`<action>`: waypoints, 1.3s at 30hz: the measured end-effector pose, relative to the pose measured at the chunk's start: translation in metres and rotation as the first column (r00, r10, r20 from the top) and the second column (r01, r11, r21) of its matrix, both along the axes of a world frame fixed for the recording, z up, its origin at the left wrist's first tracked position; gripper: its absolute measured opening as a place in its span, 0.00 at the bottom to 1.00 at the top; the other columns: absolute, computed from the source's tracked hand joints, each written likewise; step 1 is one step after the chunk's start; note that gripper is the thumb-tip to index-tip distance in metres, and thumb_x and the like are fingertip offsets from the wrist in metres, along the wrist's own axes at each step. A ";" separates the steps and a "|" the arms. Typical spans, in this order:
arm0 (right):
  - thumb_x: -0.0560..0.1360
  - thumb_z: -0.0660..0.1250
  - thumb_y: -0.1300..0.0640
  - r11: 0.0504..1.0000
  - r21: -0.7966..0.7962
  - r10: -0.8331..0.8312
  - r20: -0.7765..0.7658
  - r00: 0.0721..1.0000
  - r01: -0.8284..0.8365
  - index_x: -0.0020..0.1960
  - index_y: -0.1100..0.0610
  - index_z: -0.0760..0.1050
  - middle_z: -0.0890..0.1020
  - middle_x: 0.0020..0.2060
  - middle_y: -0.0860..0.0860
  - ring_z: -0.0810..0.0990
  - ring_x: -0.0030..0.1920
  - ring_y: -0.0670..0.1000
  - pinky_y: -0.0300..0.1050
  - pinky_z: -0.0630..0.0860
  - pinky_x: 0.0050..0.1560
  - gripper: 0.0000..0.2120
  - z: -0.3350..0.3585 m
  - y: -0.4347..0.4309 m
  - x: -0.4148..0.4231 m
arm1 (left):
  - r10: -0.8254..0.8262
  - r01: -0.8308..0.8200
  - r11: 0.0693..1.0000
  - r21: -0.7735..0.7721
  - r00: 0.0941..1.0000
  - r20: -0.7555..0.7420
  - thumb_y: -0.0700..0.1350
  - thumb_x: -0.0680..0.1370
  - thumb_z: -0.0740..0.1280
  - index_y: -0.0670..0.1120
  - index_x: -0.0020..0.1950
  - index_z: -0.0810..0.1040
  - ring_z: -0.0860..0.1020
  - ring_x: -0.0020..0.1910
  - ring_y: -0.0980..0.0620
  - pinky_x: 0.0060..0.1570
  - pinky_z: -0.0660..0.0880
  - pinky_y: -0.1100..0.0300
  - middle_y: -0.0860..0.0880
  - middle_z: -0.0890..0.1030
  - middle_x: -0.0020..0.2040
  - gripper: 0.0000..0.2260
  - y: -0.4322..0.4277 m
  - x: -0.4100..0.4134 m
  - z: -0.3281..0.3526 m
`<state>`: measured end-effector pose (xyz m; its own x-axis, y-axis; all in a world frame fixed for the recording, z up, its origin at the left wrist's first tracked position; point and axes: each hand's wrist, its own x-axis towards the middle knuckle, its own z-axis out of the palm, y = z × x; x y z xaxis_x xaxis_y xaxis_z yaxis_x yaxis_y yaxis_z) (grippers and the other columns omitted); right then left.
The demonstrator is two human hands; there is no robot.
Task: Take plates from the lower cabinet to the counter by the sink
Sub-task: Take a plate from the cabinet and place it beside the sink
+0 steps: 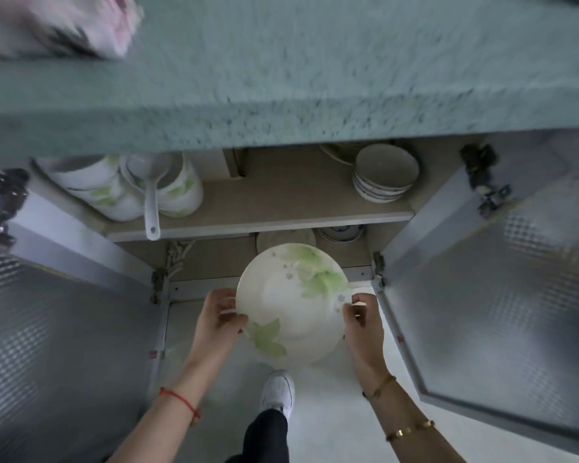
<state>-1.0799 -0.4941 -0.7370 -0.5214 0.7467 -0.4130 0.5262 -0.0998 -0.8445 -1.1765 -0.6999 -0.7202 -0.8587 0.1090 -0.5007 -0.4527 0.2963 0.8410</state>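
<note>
Your left hand (pixel 219 320) and right hand (pixel 361 317) each pinch an opposite edge of a white plate (pixel 295 302) with green leaf prints, thumbs on the rim and fingers curled beneath. A pale edge shows under it, so you may be holding more than one, but that cannot be told for sure.

The plate hangs level just in front of the cabinet (pixel 258 222), outside its open mouth and between the two open doors (pixel 498 295). It is over the floor and lower than the cabinet's middle shelf. So the pick looks done: the plate is free of the cabinet and rests on nothing.

What is left is the carry. The tabletop (pixel 281 78) runs above the cabinet, well apart from the plate, and the plate is not yet on it. No sink shows, so you cannot tell which way along the tabletop to go.

More remains inside the cabinet. A stack of small plates (pixel 383 175) sits on the right of its middle shelf, and another pale plate (pixel 281 238) lies on its bottom shelf just behind the one you hold. By my reading, you are early in the job, with several trips to come.
</note>
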 end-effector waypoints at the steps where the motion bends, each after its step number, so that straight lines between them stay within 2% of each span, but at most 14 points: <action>1: 0.77 0.64 0.61 1.000 -0.007 0.004 -0.010 1.000 -0.005 0.48 0.50 0.71 0.79 0.37 0.49 0.77 0.39 0.54 0.47 0.74 0.41 0.06 0.017 -0.004 0.007 | -0.004 0.004 1.000 0.010 1.000 0.001 0.29 0.73 0.67 0.50 0.54 0.75 0.81 0.48 0.49 0.42 0.78 0.57 0.46 0.81 0.53 0.19 -0.003 0.008 0.016; 3: 0.78 0.64 0.61 1.000 -0.017 0.000 -0.035 0.999 -0.001 0.45 0.47 0.70 0.77 0.35 0.50 0.75 0.36 0.53 0.46 0.73 0.39 0.08 0.053 -0.010 0.020 | -0.016 0.016 0.999 0.037 1.000 -0.005 0.31 0.73 0.69 0.54 0.55 0.75 0.82 0.51 0.51 0.43 0.77 0.61 0.50 0.81 0.54 0.19 -0.010 0.022 0.051; 6: 0.78 0.63 0.58 1.000 -0.016 0.011 -0.027 1.000 -0.011 0.47 0.47 0.70 0.77 0.35 0.50 0.75 0.36 0.53 0.47 0.74 0.39 0.07 0.106 -0.016 0.042 | -0.018 0.018 0.999 0.037 1.000 -0.016 0.33 0.74 0.69 0.54 0.57 0.75 0.81 0.53 0.52 0.42 0.79 0.63 0.51 0.81 0.56 0.19 -0.020 0.045 0.107; 11: 0.79 0.64 0.60 0.999 -0.031 0.029 -0.089 0.996 -0.032 0.44 0.45 0.70 0.76 0.37 0.47 0.74 0.37 0.50 0.47 0.72 0.38 0.11 0.185 -0.027 0.086 | -0.013 0.016 0.998 0.053 0.998 -0.065 0.33 0.74 0.70 0.54 0.56 0.75 0.81 0.54 0.51 0.53 0.80 0.53 0.50 0.81 0.56 0.18 -0.034 0.091 0.192; 15: 0.79 0.63 0.64 0.999 -0.053 0.004 -0.144 0.990 -0.011 0.43 0.47 0.70 0.73 0.37 0.48 0.71 0.37 0.50 0.45 0.70 0.38 0.13 0.246 -0.037 0.119 | -0.005 0.008 0.998 0.061 0.998 -0.061 0.34 0.74 0.70 0.54 0.57 0.75 0.80 0.54 0.53 0.56 0.79 0.52 0.52 0.81 0.56 0.18 -0.043 0.124 0.252; 18: 0.79 0.62 0.64 0.998 -0.062 -0.001 -0.172 0.985 -0.010 0.43 0.48 0.69 0.73 0.37 0.49 0.70 0.35 0.50 0.40 0.70 0.31 0.12 0.290 -0.043 0.149 | -0.018 0.025 0.997 0.075 0.995 -0.094 0.33 0.74 0.69 0.57 0.55 0.75 0.80 0.54 0.53 0.54 0.78 0.54 0.52 0.80 0.55 0.19 -0.046 0.149 0.300; 23: 0.79 0.62 0.63 0.998 -0.056 -0.040 -0.192 0.981 0.029 0.47 0.53 0.69 0.75 0.38 0.51 0.72 0.36 0.52 0.46 0.71 0.34 0.06 0.357 -0.048 0.196 | -0.066 0.075 0.995 0.073 0.991 -0.119 0.33 0.74 0.69 0.55 0.57 0.75 0.81 0.49 0.60 0.54 0.79 0.54 0.52 0.81 0.55 0.19 -0.048 0.184 0.369; 27: 0.79 0.61 0.66 0.995 -0.067 -0.084 -0.229 0.970 0.071 0.48 0.56 0.68 0.73 0.37 0.53 0.71 0.35 0.52 0.41 0.70 0.30 0.06 0.406 -0.053 0.232 | -0.137 0.149 0.986 0.079 0.981 -0.135 0.32 0.74 0.69 0.49 0.60 0.74 0.80 0.47 0.63 0.53 0.79 0.56 0.49 0.81 0.56 0.18 -0.047 0.207 0.414; 31: 0.79 0.60 0.66 0.988 -0.087 -0.146 -0.271 0.951 0.127 0.48 0.61 0.67 0.70 0.38 0.57 0.68 0.35 0.53 0.37 0.69 0.28 0.03 0.440 -0.062 0.267 | -0.191 0.206 0.975 0.086 0.969 -0.156 0.32 0.74 0.69 0.53 0.56 0.75 0.81 0.45 0.62 0.45 0.79 0.61 0.50 0.81 0.53 0.18 -0.048 0.229 0.445; 35: 0.80 0.60 0.65 0.974 -0.112 -0.223 -0.300 0.928 0.198 0.49 0.62 0.67 0.71 0.37 0.57 0.68 0.34 0.51 0.35 0.68 0.28 0.03 0.465 -0.079 0.300 | -0.255 0.274 0.955 0.118 0.954 -0.156 0.34 0.72 0.70 0.53 0.55 0.76 0.81 0.45 0.61 0.44 0.79 0.63 0.52 0.82 0.51 0.18 -0.053 0.248 0.466; 39: 0.80 0.61 0.64 0.945 -0.096 -0.325 -0.330 0.886 0.311 0.47 0.58 0.68 0.73 0.33 0.50 0.69 0.30 0.46 0.36 0.68 0.28 0.04 0.483 -0.096 0.329 | -0.352 0.373 0.915 0.152 0.924 -0.150 0.34 0.71 0.70 0.51 0.56 0.76 0.82 0.47 0.59 0.45 0.79 0.65 0.52 0.83 0.50 0.18 -0.051 0.256 0.485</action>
<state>-0.7506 -0.5896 -0.2544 -0.3714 0.8827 -0.2878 0.1453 -0.2509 -0.9571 -0.9207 -0.7512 -0.2351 -0.7947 0.5006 -0.3433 -0.2368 0.2649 0.9347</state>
